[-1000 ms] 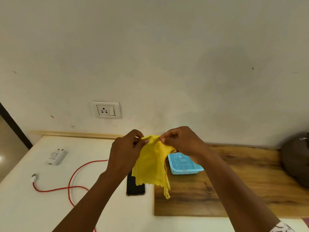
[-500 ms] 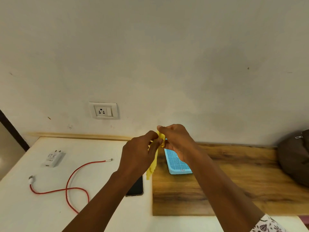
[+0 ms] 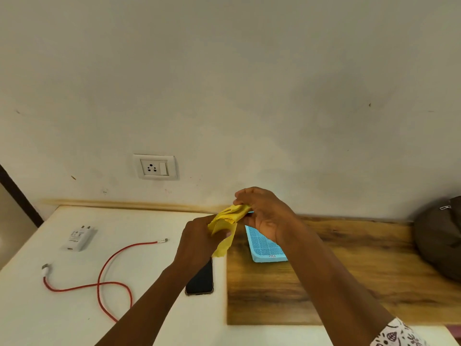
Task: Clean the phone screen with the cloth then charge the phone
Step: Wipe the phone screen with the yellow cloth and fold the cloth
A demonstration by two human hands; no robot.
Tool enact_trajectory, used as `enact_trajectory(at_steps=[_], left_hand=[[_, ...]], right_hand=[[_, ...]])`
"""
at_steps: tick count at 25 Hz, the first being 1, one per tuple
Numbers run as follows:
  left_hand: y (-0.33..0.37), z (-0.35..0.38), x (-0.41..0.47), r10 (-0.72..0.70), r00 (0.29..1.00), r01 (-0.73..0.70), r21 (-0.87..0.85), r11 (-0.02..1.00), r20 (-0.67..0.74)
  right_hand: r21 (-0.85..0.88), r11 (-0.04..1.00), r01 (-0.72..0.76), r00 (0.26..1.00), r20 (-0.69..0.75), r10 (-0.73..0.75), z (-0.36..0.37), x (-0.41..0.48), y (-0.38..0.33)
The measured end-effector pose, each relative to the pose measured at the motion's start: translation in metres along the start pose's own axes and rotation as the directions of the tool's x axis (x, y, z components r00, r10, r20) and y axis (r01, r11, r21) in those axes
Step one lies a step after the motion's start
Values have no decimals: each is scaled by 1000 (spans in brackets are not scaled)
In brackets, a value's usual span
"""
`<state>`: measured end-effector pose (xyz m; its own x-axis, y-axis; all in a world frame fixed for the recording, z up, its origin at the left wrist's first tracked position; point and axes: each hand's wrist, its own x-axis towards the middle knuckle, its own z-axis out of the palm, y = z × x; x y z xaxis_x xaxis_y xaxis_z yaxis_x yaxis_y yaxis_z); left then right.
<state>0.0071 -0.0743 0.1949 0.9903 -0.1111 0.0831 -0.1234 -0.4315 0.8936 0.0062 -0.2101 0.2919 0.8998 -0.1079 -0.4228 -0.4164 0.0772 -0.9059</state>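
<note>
On the white surface (image 3: 149, 320) a phone (image 3: 200, 280) lies beside a red cable (image 3: 104, 283). Above it, the left hand (image 3: 199, 243) and right hand (image 3: 264, 216) both pinch the folded yellow cloth (image 3: 225, 226).

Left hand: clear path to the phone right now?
Probably yes. The phone lies flat just below the left hand with nothing on it, but that hand is pinching the yellow cloth.
</note>
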Motion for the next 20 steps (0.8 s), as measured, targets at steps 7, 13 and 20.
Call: enact_trajectory(at_steps=[7,13,20], left_hand=[[-43,7,4,-96,995,96,29,995,-19],[-57,24,5,-219,976,220,69,973,-15],[-12,90,38,-284,755,651,-624,433,591]], right_hand=[[8,1000,20,1000,8,-20,-21,9,1],[162,984,79,985,-164,-52,-60,36,9],[207,977,44,948,-318,25,-94,72,61]])
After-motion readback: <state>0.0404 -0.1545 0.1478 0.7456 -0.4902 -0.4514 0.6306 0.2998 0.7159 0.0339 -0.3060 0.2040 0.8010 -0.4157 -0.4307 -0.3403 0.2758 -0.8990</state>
